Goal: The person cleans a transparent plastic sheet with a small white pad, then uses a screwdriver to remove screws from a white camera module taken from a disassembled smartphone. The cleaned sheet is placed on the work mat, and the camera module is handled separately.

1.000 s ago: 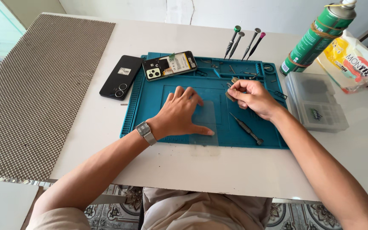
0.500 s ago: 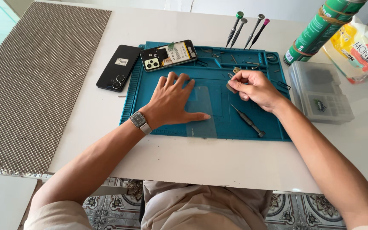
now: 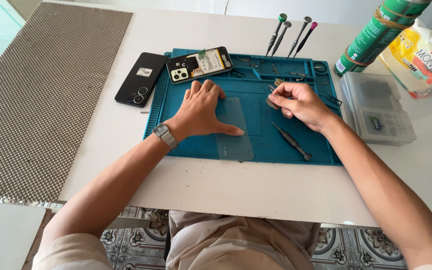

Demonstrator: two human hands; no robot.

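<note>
Clear film (image 3: 233,131) is lying flat on the blue mat (image 3: 256,90), near-centre, its near end reaching the mat's near edge. Left hand (image 3: 201,112) is pressing flat on the film's left side, fingers spread, thumb stretched right across it; grip apart, palm down, nothing clamped. A watch (image 3: 164,135) is sitting on that wrist.

Right hand (image 3: 296,102) is hovering just right of the film, fingers pinched together on a small brush (image 3: 274,92); bristle end is poking out at the far side of the grip. Hard to tell whether the brush is touching the mat.

A screwdriver (image 3: 292,142) is lying on the mat near the right hand, angled toward the near-right corner. An opened phone (image 3: 199,64), insides showing, is resting across the mat's far-left edge. A black back cover (image 3: 140,85) is lying on the white table (image 3: 256,185) just left of the mat.

Four screwdrivers (image 3: 292,31) are standing upright at the mat's far edge. A clear parts box (image 3: 376,107) is sitting right of the mat. A green can (image 3: 376,35) is leaning at far right, with a plastic bag (image 3: 421,57) beside it. A grey mesh mat (image 3: 36,95) is covering the table's left side.
</note>
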